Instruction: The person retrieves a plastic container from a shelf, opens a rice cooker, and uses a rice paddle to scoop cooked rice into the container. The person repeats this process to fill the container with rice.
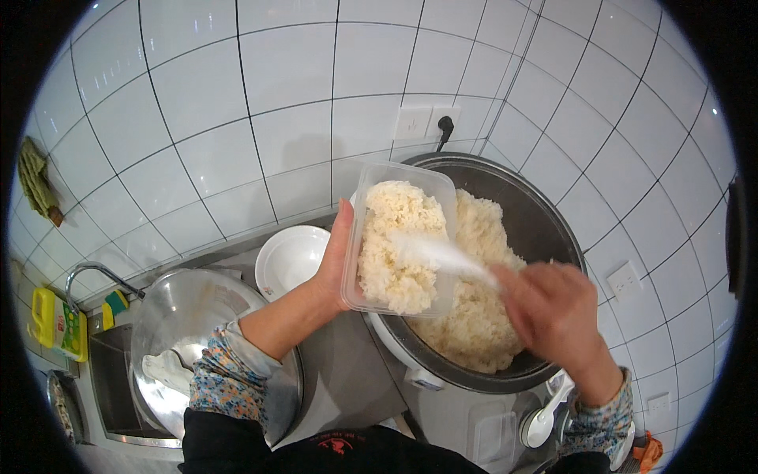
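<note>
My left hand grips the left side of a clear plastic food container, tilted over the rim of a large rice cooker. White cooked rice fills much of the container. In my right hand is a white rice paddle, blurred by motion, its blade over the rice in the container. More cooked rice is heaped in the cooker's dark pot, partly hidden behind the container and my right hand.
Left of the cooker are a white bowl and a large round metal lid, partly over the sink. A yellow detergent jug stands by the faucet. Near the front right lie a clear plastic lid and a white spoon.
</note>
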{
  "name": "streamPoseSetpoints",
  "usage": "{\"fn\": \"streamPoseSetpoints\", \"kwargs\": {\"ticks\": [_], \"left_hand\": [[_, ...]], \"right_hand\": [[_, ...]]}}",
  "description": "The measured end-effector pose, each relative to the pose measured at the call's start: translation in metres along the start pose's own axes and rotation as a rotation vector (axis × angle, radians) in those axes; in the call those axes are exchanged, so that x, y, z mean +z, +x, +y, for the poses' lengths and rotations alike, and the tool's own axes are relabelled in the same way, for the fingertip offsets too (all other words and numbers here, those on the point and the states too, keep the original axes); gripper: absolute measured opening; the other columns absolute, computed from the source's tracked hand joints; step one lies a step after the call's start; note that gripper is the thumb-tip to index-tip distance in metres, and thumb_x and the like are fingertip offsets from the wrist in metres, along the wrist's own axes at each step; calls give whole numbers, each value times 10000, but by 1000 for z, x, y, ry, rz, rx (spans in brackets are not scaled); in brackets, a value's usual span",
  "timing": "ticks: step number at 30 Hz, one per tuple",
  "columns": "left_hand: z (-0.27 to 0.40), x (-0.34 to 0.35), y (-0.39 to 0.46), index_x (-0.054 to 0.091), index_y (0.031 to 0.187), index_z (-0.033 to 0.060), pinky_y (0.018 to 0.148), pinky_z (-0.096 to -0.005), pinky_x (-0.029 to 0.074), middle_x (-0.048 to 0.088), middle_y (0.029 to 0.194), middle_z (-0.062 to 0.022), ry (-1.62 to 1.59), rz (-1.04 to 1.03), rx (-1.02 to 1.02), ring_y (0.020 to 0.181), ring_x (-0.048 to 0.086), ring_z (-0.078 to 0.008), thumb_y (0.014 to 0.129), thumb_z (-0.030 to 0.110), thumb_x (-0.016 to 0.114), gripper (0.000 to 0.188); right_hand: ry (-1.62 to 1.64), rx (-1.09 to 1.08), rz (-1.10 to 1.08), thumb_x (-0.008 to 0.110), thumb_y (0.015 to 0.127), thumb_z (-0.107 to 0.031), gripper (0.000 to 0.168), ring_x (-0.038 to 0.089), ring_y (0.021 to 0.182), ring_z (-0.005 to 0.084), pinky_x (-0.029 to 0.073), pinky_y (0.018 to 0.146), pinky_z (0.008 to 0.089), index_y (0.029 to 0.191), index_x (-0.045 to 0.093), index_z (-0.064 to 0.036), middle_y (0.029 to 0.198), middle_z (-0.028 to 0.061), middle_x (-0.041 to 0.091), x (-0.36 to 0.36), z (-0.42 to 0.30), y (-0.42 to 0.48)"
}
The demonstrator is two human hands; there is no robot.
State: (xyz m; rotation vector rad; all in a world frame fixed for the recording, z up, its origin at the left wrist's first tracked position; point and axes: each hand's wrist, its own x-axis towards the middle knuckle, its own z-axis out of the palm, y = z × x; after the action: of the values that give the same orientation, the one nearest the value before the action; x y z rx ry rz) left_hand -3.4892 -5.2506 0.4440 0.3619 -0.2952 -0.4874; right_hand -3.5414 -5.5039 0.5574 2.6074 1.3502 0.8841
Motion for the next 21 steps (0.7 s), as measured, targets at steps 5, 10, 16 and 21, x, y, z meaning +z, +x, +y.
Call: {"fn": "streamPoseSetpoints", "kwargs": {"ticks": [5, 10, 16, 21], "left_hand": [[21, -6, -12, 296, 1389, 103, 1038, -505, 279, 364, 1393, -146, -5, 101, 67, 1247, 392, -344, 760, 788, 289, 930], [50, -12, -27, 366, 1351, 114, 1011, -497, 326, 415, 1359, -116, 77, 86, 223, 1215, 434, -313, 795, 724, 360, 826], [56, -15, -34, 376, 1346, 112, 1000, -483, 350, 424, 1355, -106, 165, 159, 240, 1195, 459, -304, 804, 715, 360, 811], [62, -20, -42, 350, 1358, 94, 1002, -477, 357, 424, 1352, -121, 200, 213, 237, 1194, 460, -316, 810, 708, 355, 823]], "right_hand": [[810, 639, -125, 529, 851, -155, 273, 604, 656, 288, 487, 620, 344, 1084, 581, -23, 764, 137, 628, 28, 34, 18], [155, 394, -474, 509, 852, -236, 224, 618, 646, 299, 490, 591, 398, 1006, 620, -118, 688, 122, 629, 134, 43, 10], [153, 146, -591, 567, 804, -237, 216, 609, 676, 319, 472, 607, 425, 893, 609, -44, 691, 131, 617, 203, 25, 30], [344, -55, -667, 615, 757, -240, 237, 601, 663, 336, 464, 620, 433, 906, 621, -55, 670, 151, 606, 181, 26, 11]]}}
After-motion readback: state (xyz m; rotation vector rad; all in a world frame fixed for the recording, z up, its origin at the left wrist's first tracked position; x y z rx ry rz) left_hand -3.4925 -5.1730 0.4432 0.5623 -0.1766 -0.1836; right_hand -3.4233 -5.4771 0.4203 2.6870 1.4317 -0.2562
